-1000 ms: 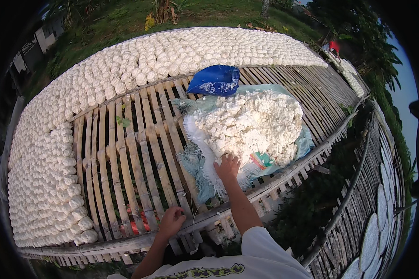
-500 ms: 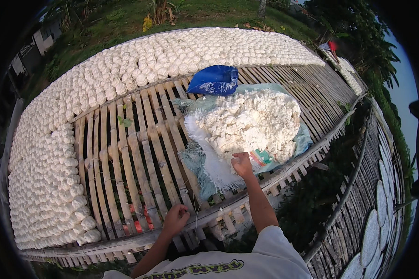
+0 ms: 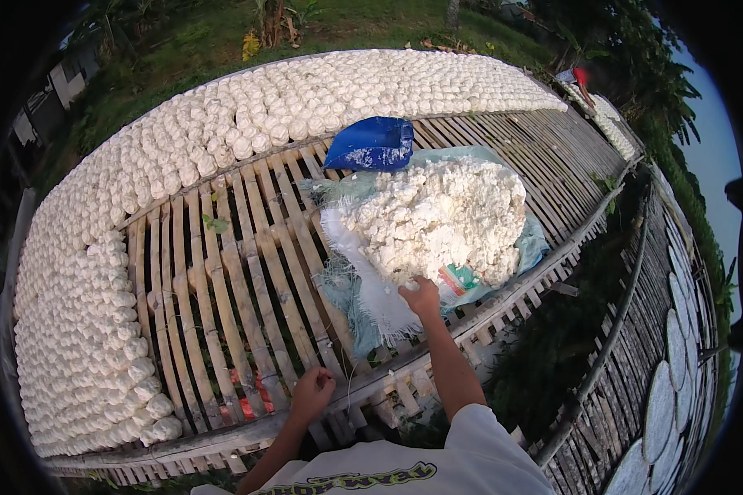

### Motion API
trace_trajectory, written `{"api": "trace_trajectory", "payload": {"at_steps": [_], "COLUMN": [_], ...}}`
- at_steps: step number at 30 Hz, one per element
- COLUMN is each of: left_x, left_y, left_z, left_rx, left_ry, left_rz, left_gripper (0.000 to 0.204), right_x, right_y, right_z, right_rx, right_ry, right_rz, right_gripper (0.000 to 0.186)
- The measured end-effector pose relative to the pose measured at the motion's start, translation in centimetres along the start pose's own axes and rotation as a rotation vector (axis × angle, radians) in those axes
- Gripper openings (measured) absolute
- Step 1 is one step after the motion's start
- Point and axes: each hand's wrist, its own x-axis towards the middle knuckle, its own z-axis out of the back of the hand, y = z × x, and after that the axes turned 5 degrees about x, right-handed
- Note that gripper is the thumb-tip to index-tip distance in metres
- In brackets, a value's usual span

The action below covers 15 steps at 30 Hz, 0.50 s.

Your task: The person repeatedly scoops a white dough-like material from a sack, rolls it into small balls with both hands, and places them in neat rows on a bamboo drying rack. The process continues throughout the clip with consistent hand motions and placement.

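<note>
A large crumbly white mound (image 3: 446, 223), like moist dough or pulp, lies on pale green and white woven sacking (image 3: 362, 280). My right hand (image 3: 422, 299) is low over the near edge of the mound, fingers bent together, beside a printed green and red patch of the sack (image 3: 461, 279). Whatever those fingers pinch is too small to make out. My left hand (image 3: 312, 393) rests curled close to the front bamboo rail, nothing visible in it. Behind the mound, a blue plastic scoop (image 3: 371, 144) smeared with white lies on the slats.
Rows of white rounded lumps (image 3: 248, 115) cover the back and left of the slatted bamboo platform (image 3: 239, 272). Rightward, another bamboo rack (image 3: 590, 412) carries flat grey-white discs (image 3: 658, 404). A person in red (image 3: 582, 78) is at the far right. Grass and trees lie beyond.
My right hand has shifted slightly, its fingers now bent lower toward the sack edge by the mound. My left hand stays curled near the rail. The whole view has turned a little.
</note>
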Motion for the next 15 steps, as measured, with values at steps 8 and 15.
{"api": "trace_trajectory", "payload": {"at_steps": [8,15], "left_x": [0.2,0.0], "left_y": [0.2,0.1], "left_z": [0.2,0.0], "left_rx": [-0.008,0.050], "left_ry": [-0.005,-0.055], "left_rz": [0.039,-0.047], "left_gripper": [0.020,0.019], "right_x": [1.3,-1.3], "right_y": [-1.0,1.0], "right_z": [-1.6,-6.6], "right_rx": [0.191,-0.315], "right_ry": [-0.326,-0.269], "right_rz": [0.326,0.384], "right_gripper": [0.050,0.058]}}
